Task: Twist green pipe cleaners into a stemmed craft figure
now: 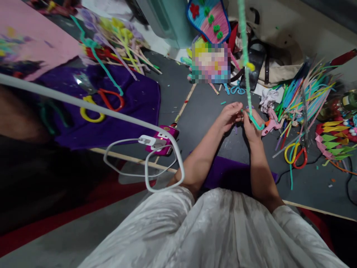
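Over the dark grey table my two hands meet, fingertips close together. My right hand (252, 125) is closed, with a long mint-green pipe cleaner (244, 48) rising out of it toward the top of the view. Lower down, this pipe cleaner bends across the back of the hand, and a small yellow piece (250, 66) sits partway up it. My left hand (232, 115) is pinched beside the right one; whatever lies between its fingertips is too small to make out. A pink glue gun (271, 123) rests just right of my right hand.
Scissors (296, 154) and a heap of coloured pipe cleaners (302, 96) lie on the right. On the left are a purple cloth (139, 96), more scissors (102, 100) and a magenta power strip (164, 140). A white cable (111, 113) crosses the foreground. Another person's arm (16, 115) shows far left.
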